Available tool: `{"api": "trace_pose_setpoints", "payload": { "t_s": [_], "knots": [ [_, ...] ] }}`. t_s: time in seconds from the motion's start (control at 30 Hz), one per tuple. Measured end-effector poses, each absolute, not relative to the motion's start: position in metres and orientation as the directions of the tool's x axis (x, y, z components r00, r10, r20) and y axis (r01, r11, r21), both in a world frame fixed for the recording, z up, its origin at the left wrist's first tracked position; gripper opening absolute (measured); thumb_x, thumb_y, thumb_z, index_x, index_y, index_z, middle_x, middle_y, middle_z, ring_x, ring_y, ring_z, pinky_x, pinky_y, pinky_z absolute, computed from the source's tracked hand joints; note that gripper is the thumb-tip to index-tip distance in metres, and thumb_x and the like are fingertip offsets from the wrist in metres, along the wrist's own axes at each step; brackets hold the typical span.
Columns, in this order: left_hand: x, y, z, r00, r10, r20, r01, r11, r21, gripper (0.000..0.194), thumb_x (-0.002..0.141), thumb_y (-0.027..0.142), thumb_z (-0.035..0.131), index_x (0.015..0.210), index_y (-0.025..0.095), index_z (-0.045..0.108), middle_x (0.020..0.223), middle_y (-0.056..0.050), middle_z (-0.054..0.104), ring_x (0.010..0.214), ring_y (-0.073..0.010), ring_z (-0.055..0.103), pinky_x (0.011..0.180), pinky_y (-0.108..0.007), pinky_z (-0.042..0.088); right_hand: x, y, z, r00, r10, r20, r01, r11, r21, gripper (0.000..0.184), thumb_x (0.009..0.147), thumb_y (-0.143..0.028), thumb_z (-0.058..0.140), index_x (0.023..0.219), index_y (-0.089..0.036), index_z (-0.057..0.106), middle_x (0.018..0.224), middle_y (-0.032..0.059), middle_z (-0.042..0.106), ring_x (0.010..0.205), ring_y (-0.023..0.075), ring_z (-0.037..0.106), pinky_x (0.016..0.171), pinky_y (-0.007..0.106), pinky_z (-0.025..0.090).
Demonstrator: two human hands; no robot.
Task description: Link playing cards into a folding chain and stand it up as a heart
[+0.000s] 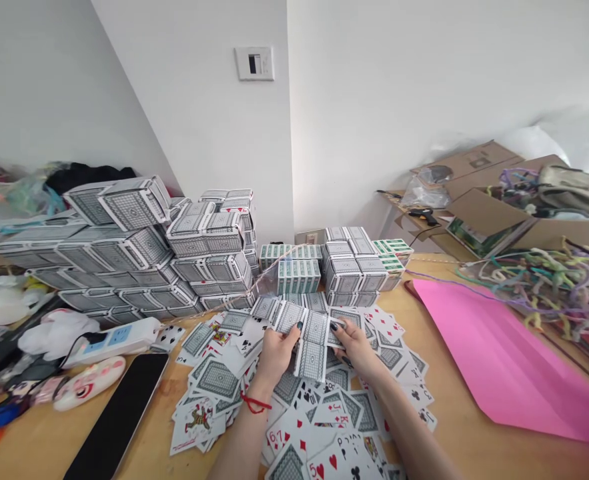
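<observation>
A folded panel could spring loose, most likely if the right hand [357, 347] pushes unevenly or the left hand [277, 353] relaxes its thumb. Pressing too hard might crease the thin walls, and a dropped piece would land among the scattered grey-backed and white-faced paper playing cards [217, 378] below. The left thumb lies on top, closed against the grey-and-white, box-shaped block of folded paper cards [310, 353]; its other fingers are mostly hidden underneath. The right thumb and fingers pinch a pale card edge on the block's right side; whether that card is already attached cannot be told. The block sits tilted between both hands, above the scattered cards, its finely patterned faces divided by pale borders.
</observation>
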State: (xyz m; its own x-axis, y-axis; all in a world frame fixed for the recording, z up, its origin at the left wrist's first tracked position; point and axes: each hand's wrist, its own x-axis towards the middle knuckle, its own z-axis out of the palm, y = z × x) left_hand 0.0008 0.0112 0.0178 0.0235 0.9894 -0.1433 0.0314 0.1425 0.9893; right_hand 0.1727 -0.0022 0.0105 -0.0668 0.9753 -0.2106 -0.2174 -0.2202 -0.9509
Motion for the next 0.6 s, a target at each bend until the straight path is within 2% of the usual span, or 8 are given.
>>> {"api": "trace_pose_setpoints", "payload": {
  "t_s": [0.17,0.33,0.47,0.6],
  "knots": [
    [-0.001,0.012,0.012,0.02,0.992,-0.128,0.035,0.127,0.991,0.039,0.067,0.042,0.058,0.041,0.018,0.042,0.04,0.003,0.036,0.04,-0.0087,0.031,0.039,-0.022,0.022,0.171,0.0,0.001,-0.051,0.982,-0.181,-0.152,-0.187,-0.97,0.039,0.07,-0.057,0.055,0.073,-0.021,0.041,0.044,-0.0089,0.042,0.032,0.0056,0.032,0.031,0.018,0.022],
    [-0.003,0.012,0.004,0.041,0.989,-0.14,0.107,0.135,0.985,0.047,0.069,0.046,0.057,0.036,0.019,0.035,0.037,0.005,0.027,0.037,-0.0072,0.023,0.038,-0.024,0.014,0.171,0.0,-0.001,-0.047,0.989,-0.142,-0.076,-0.145,-0.986,0.039,0.074,-0.059,0.048,0.07,-0.021,0.04,0.041,-0.0079,0.046,0.027,0.0056,0.03,0.03,0.02,0.019],
    [-0.003,0.011,0.004,0.052,0.987,-0.15,0.138,0.142,0.98,0.048,0.07,0.047,0.056,0.038,0.02,0.034,0.038,0.005,0.026,0.037,-0.0072,0.022,0.039,-0.024,0.013,0.17,-0.003,0.005,-0.057,0.992,-0.108,-0.059,-0.111,-0.992,0.038,0.078,-0.058,0.045,0.07,-0.022,0.038,0.041,-0.0075,0.048,0.025,0.0054,0.031,0.029,0.019,0.018],
    [-0.002,0.01,0.007,0.053,0.987,-0.152,0.141,0.143,0.98,0.049,0.07,0.047,0.056,0.037,0.02,0.033,0.038,0.005,0.028,0.037,-0.0073,0.023,0.038,-0.024,0.014,0.169,-0.007,0.012,-0.071,0.995,-0.076,-0.023,-0.078,-0.997,0.038,0.08,-0.06,0.038,0.071,-0.022,0.038,0.043,-0.007,0.05,0.025,0.006,0.032,0.029,0.02,0.022]
  ]
}}
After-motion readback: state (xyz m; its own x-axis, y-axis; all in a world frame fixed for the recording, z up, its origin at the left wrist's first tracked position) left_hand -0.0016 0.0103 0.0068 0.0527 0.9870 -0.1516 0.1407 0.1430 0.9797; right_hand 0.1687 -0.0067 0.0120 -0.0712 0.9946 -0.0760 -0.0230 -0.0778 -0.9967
